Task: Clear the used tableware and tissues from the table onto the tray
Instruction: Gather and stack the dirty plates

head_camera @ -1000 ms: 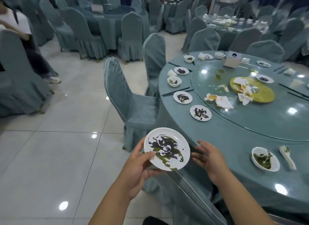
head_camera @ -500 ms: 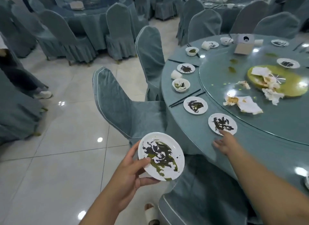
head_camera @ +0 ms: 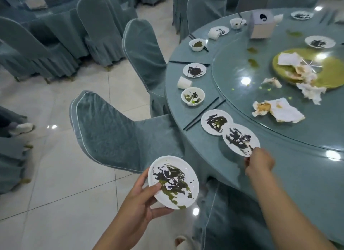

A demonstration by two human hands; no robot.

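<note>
Abutting the right hand's (head_camera: 259,162) pinched plate (head_camera: 240,138) lies another plate (head_camera: 216,120), then chopsticks (head_camera: 205,115)

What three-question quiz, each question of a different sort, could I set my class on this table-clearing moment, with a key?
1. True or false: the left hand holds a soiled plate out beyond the edge of the table.
2. Multiple choice: the right hand pinches the rim of A) a soup spoon, B) a second plate, C) a cup.
3. Fill the gap: the crumpled tissues lie on the round glass ____ in the middle of the table.

Key
1. True.
2. B.
3. The turntable.
</note>
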